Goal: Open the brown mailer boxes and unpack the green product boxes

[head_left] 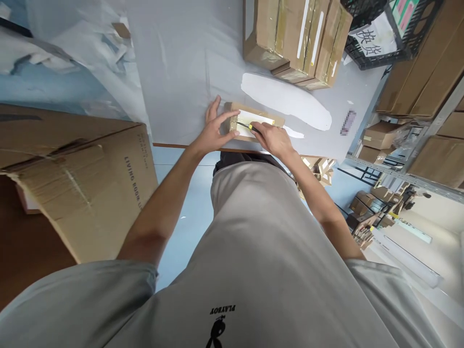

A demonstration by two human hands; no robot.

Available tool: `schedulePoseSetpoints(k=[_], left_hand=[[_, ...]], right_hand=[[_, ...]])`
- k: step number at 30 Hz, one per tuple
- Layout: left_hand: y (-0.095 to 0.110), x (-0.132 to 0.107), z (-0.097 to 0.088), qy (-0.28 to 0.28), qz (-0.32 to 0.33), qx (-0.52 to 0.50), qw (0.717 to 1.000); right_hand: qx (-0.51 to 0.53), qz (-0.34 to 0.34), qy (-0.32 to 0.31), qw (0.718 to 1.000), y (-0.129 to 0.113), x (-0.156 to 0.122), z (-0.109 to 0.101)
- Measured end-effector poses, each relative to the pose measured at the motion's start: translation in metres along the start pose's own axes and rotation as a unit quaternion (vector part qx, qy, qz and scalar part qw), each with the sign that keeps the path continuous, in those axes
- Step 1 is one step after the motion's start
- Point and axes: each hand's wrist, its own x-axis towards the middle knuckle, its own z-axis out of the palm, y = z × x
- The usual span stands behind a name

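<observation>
A small brown cardboard box (279,119) lies near the front edge of the grey table, with a white label and clear tape on top. My left hand (214,131) rests against the box's left end, thumb and fingers spread around it. In my right hand (274,139) is a utility knife (254,128) with a black and yellow body. Its blade points left and reaches the taped left part of the box top. My right fingers are wrapped round the handle and hide most of it.
Behind the small box lies a long white sheet (286,99). Several taped cartons (297,38) stand at the back, beside a black crate (395,53). A large open carton (105,179) is at the left, and shelves with boxes (384,133) are at the right.
</observation>
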Motion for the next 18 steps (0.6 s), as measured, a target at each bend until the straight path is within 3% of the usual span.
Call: schedulePoseSetpoints(k=[9,13,18], left_hand=[[0.007,0.003,-0.002,0.003,-0.035,-0.068,0.997],[-0.004,0.006,-0.001,-0.027,0.005,-0.06,0.998],[-0.017,0.011,0.0,-0.026,0.03,-0.033,0.999]], right_hand=[[-0.045,0.001,-0.023,0.999,-0.013,0.018,-0.005],[-0.057,0.017,-0.037,0.998,-0.018,0.02,-0.01],[-0.059,0.006,-0.03,0.998,-0.015,0.026,-0.01]])
